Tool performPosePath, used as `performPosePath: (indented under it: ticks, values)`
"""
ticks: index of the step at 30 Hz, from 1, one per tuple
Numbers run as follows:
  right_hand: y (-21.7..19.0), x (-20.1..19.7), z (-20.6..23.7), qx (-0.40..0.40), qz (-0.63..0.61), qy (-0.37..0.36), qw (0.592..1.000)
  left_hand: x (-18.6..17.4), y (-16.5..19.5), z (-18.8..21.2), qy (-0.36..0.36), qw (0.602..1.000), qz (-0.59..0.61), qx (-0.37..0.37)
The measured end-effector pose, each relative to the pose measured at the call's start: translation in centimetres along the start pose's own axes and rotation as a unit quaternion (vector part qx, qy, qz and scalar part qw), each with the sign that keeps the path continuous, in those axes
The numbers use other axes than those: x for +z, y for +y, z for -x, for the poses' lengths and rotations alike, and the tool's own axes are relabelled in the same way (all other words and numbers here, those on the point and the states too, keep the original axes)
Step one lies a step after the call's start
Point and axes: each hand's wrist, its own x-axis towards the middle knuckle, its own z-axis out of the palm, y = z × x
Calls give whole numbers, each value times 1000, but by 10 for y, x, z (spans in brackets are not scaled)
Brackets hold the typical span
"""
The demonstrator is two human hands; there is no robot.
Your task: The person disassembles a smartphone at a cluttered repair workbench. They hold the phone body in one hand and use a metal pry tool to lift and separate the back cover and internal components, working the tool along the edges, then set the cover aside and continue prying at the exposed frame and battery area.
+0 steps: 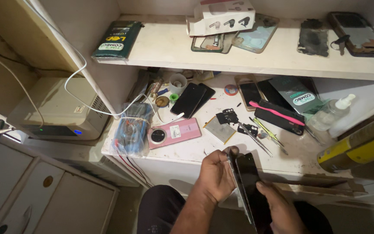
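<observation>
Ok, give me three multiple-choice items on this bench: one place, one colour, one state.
1. Where does the pink phone lie?
A. on the upper shelf
B. on the bench beside the blue bundle
C. on the floor

2. What colour is the toothbrush?
A. green
B. white
C. pink

3. How is the dark phone held?
A. in both hands
B. in one hand
C. in neither hand

Answers: 1 B, it lies flat right of the bundle; 2 C, its handle is pink; 3 A, the left hand and right hand both grip it.

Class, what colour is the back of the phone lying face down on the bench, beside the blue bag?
Pink, with a round black camera ring: the phone, in the head view.
</observation>
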Motion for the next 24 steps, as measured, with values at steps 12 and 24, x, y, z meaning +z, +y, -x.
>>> performPosePath:
  ticks: [12, 24]
  values:
    - [2, -15, -12, 31, -84, -251, 964, 43, 1, 5, 109, 992, -60, 27]
    - [-21, 10, -54, -251, 175, -8, 952, 22, 23, -36, 210, 931, -261, 145]
